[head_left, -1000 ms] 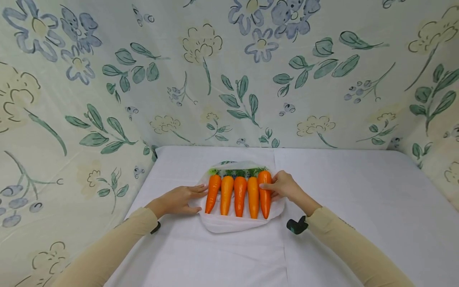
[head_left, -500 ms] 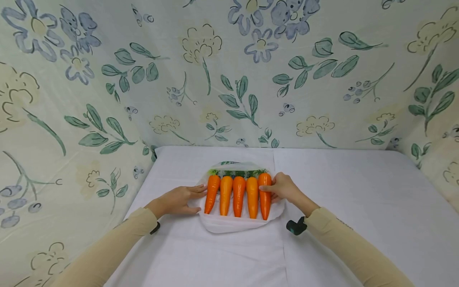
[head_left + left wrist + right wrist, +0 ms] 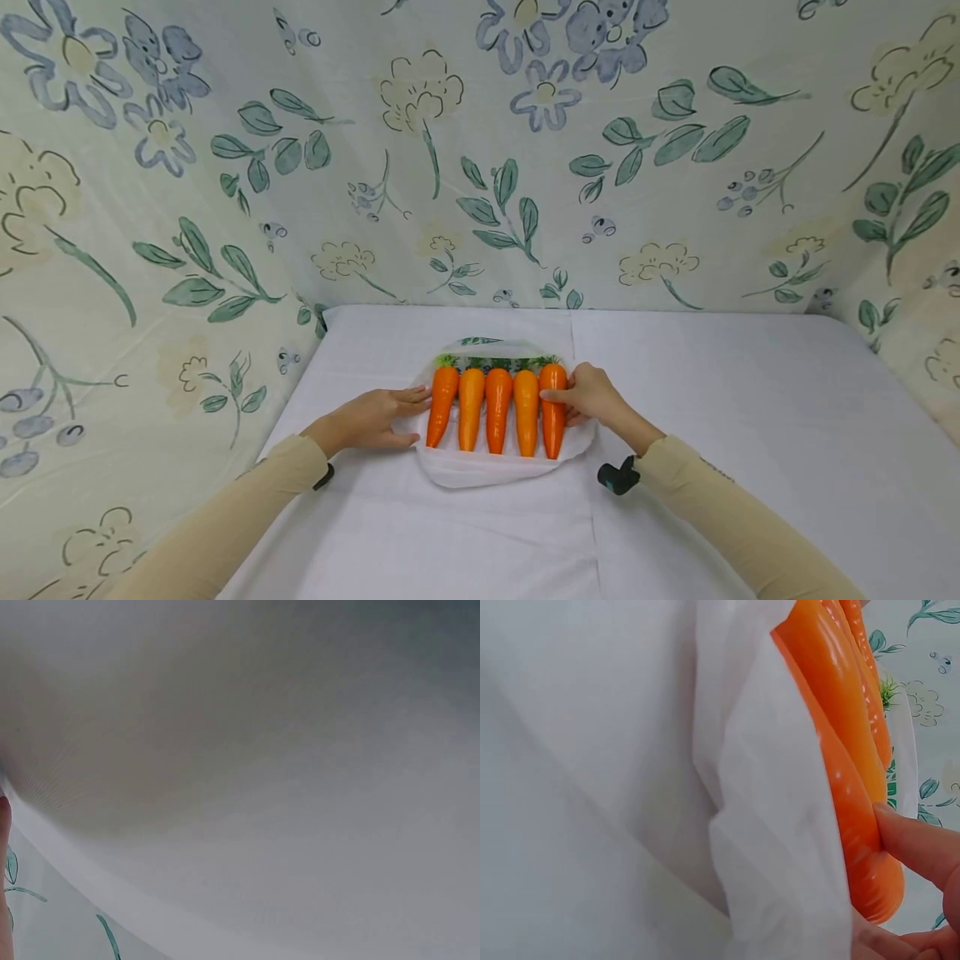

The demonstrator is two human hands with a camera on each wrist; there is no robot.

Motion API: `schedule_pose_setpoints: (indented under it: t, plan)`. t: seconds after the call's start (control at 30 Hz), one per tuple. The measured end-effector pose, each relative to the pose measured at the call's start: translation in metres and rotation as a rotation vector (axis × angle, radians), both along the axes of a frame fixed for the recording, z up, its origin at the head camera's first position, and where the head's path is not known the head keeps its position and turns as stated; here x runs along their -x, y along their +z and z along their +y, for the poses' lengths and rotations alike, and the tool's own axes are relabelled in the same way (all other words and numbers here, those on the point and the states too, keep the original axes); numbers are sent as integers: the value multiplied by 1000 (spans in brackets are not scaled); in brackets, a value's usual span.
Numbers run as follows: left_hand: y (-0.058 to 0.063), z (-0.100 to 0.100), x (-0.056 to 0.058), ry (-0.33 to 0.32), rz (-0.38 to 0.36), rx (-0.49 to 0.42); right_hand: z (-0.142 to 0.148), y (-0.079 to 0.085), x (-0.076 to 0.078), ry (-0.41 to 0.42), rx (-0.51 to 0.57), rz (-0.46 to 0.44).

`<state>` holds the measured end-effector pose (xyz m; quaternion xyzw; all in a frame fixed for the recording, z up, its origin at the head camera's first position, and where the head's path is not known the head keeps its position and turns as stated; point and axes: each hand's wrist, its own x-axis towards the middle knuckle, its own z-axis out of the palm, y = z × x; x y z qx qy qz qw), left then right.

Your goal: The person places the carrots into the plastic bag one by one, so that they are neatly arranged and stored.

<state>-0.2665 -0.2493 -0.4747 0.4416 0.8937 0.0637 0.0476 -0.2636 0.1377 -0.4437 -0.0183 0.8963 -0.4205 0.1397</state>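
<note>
Several orange toy-like carrots lie side by side, tips toward me, on a white bag (image 3: 480, 475) with a green leafy print at its far edge. My right hand (image 3: 597, 394) pinches the rightmost carrot (image 3: 553, 429), thumb over its thick upper part. In the right wrist view, the thumb (image 3: 922, 844) presses on that carrot (image 3: 855, 817), while the bag's thin white edge (image 3: 780, 787) hides its other side. On the left, my left hand (image 3: 375, 418) rests with extended fingers on the bag's edge, touching or almost touching the leftmost carrot (image 3: 442, 408).
A white cloth (image 3: 712, 400) covers the table. Flower-patterned fabric (image 3: 480, 167) hangs behind it and along both sides. The left wrist view shows mostly blurred white cloth (image 3: 300, 862).
The rightmost carrot has slid slightly toward me, its top now closer to level with the others. My right hand has moved with it; my left hand stays put.
</note>
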Motion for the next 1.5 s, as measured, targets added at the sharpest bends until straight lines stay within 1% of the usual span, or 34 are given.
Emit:
schedule_pose_setpoints:
  t: [0.2,0.43,0.6,0.8,1.0,1.23,1.5]
  plan:
    - [1,0,0,-4,17,-1,-1,0,-1,9,7,9]
    - [0,0,0,-3,28,4,-1,-2,-1,10,-8,23]
    - [0,-2,1,-7,32,-7,-2,-2,-1,8,-28,25]
    - [0,-3,1,-9,27,-23,-3,-6,1,10,-36,45]
    - [1,-4,0,-11,24,-57,-3,-7,2,12,-36,50]
    - [2,-7,1,-9,22,-112,-1,-4,4,11,-12,7]
    - [2,-10,2,-36,39,-174,2,-1,3,23,3,0]
